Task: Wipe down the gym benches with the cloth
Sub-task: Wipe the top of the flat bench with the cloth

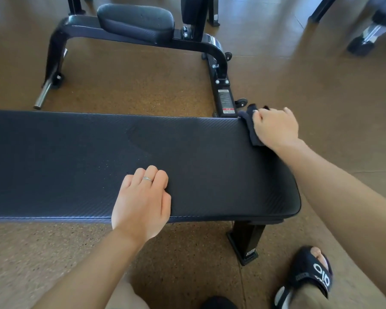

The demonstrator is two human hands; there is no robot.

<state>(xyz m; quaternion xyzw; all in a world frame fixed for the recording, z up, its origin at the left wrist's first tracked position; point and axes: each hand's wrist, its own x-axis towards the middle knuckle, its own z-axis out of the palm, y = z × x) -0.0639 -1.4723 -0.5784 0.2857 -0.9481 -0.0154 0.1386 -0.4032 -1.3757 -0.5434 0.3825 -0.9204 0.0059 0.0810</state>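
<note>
- Flat black gym bench [76, 157], its padded surface running left to right across the view, textured like woven carbon, one black leg [246, 239] showing under the right end.
- Dark cloth [251, 123] bunched at the far right corner of the surface, partly draped over the edge.
- Right hand [274, 128] pressed on top of the cloth, fingers [257, 114] curled round it and gripping it against the pad's corner.
- Left hand [142, 201] resting on the near edge of the surface, fingers [152, 172] loosely curled under, knuckles down on the pad, holding nothing; thin ring [147, 179] on one finger.
- Faint darker smear [138, 141] across the middle of the pad.
- Second bench [136, 21] with a small black seat and curved black frame standing beyond, on brown speckled floor [132, 85].
- Black sandal [310, 275] with white lettering at lower right, on the floor just beside the leg.
</note>
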